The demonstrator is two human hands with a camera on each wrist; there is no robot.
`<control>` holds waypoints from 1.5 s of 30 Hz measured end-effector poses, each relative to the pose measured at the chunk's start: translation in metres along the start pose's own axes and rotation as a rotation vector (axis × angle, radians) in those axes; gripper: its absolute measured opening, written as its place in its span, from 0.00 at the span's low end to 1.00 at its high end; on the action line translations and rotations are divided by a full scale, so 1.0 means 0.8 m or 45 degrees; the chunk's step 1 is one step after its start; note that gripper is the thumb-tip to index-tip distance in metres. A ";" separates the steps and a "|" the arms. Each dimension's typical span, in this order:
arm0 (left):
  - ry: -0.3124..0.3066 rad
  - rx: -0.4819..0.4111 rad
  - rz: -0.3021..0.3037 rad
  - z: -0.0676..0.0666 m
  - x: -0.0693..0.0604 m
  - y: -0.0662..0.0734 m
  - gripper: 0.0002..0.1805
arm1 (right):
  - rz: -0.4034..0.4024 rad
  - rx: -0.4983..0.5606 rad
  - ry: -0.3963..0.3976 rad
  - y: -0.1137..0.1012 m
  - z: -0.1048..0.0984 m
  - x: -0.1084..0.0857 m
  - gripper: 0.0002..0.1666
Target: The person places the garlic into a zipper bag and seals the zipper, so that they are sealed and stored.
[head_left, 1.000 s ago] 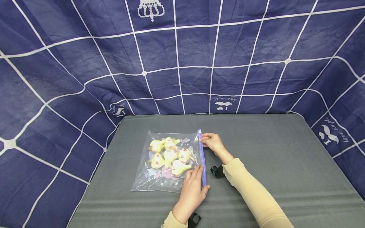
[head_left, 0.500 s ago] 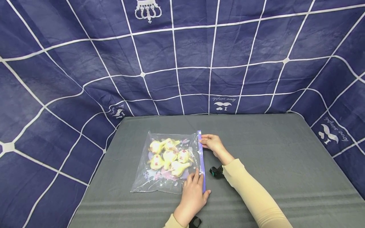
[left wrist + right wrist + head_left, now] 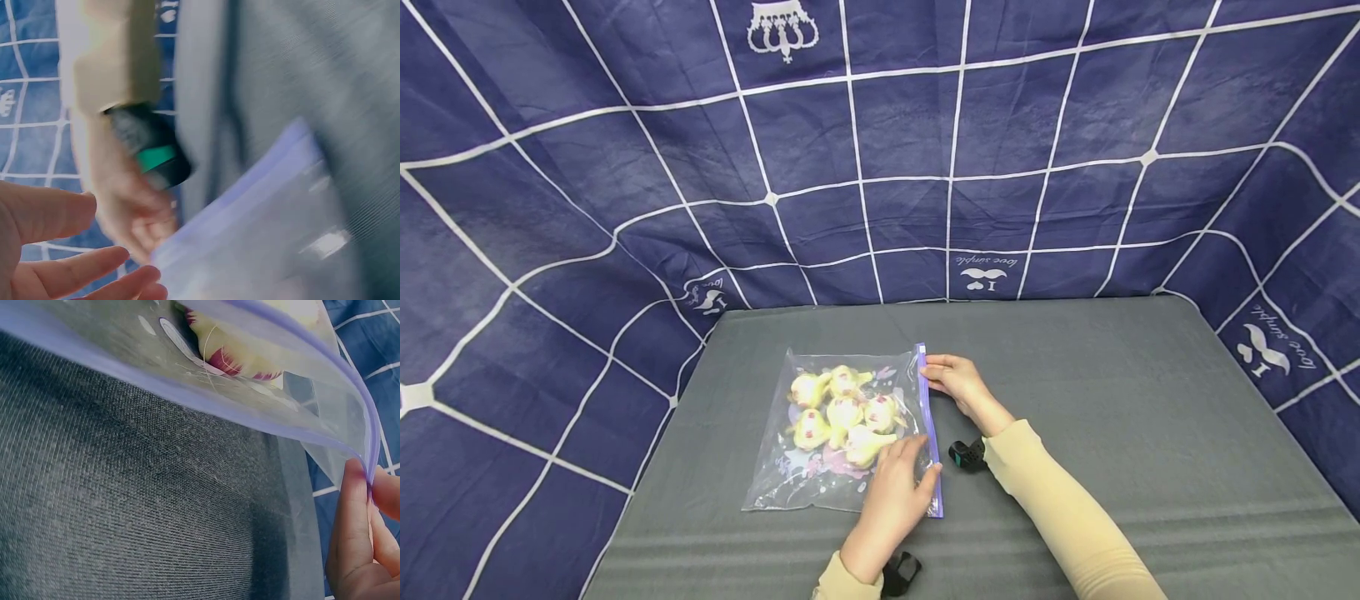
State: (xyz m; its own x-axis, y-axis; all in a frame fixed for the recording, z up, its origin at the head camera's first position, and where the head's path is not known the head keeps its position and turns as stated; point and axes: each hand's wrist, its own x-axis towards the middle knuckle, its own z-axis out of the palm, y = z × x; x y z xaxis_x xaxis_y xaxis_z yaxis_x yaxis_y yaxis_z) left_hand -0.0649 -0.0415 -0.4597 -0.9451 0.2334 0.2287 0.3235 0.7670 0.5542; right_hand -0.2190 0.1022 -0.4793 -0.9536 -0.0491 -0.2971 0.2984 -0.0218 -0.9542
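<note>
A clear zip bag (image 3: pixel 775 479) with a purple zip edge (image 3: pixel 926 400) lies flat on the grey table. Inside are several pale yellow, garlic-shaped bulbs (image 3: pixel 844 412) with reddish marks. My right hand (image 3: pixel 957 383) pinches the far end of the purple edge between thumb and fingers; the right wrist view shows the bag's two purple lips (image 3: pixel 206 409) apart along the mouth. Over the bag's near right corner is my left hand (image 3: pixel 891 487), fingers spread. Nothing sits between its thumb and fingers (image 3: pixel 69 272) in the left wrist view. Whether it touches the bag is unclear.
Grey cloth covers the table (image 3: pixel 1112 375). A blue curtain (image 3: pixel 910 150) with white grid lines hangs behind and at both sides. Black wrist devices sit under the right wrist (image 3: pixel 967 455) and beside the left wrist (image 3: pixel 901 573).
My left hand has come off the near end of the purple edge and shifted left, baring that corner. My right hand keeps its pinch on the far end. The view has shifted slightly.
</note>
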 end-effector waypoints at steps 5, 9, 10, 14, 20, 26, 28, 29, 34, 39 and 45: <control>0.059 -0.054 0.008 -0.034 0.031 0.004 0.19 | -0.001 0.002 0.004 -0.003 -0.003 0.000 0.25; 0.085 -0.042 0.008 -0.056 0.062 0.003 0.18 | -0.005 -0.001 0.011 -0.002 -0.004 0.001 0.25; 0.078 -0.037 -0.002 -0.060 0.071 0.003 0.18 | -0.007 -0.001 0.012 -0.002 -0.004 0.000 0.25; -0.006 -0.017 -0.074 -0.071 0.104 0.003 0.18 | -0.019 0.005 0.000 0.000 -0.004 0.000 0.25; -0.043 0.005 -0.138 -0.066 0.163 -0.001 0.16 | -0.046 0.022 -0.011 0.001 -0.005 0.001 0.24; -0.115 0.053 -0.219 -0.042 0.206 -0.017 0.19 | -0.058 0.019 -0.021 0.005 -0.005 0.002 0.24; -0.147 0.066 -0.245 -0.034 0.213 -0.023 0.19 | -0.060 0.010 -0.028 0.007 -0.004 0.002 0.24; -0.156 0.074 -0.250 -0.031 0.215 -0.026 0.19 | -0.063 0.003 -0.033 0.007 -0.004 0.002 0.25; -0.154 0.072 -0.244 -0.020 0.221 -0.035 0.19 | -0.069 -0.008 -0.046 0.008 -0.003 0.001 0.25; -0.138 0.049 -0.228 -0.018 0.224 -0.038 0.20 | -0.081 -0.013 -0.070 0.006 -0.002 0.001 0.24; -0.185 0.037 -0.228 -0.017 0.227 -0.041 0.22 | -0.068 -0.026 -0.129 0.001 0.001 0.002 0.25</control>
State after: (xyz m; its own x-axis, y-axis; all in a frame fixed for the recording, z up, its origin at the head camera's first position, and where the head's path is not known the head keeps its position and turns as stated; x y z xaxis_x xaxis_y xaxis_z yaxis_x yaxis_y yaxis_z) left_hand -0.2465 -0.0324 -0.4252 -0.9847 0.1742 0.0097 0.1505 0.8203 0.5517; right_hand -0.2199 0.1016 -0.4805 -0.9588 -0.1488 -0.2418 0.2456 -0.0071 -0.9694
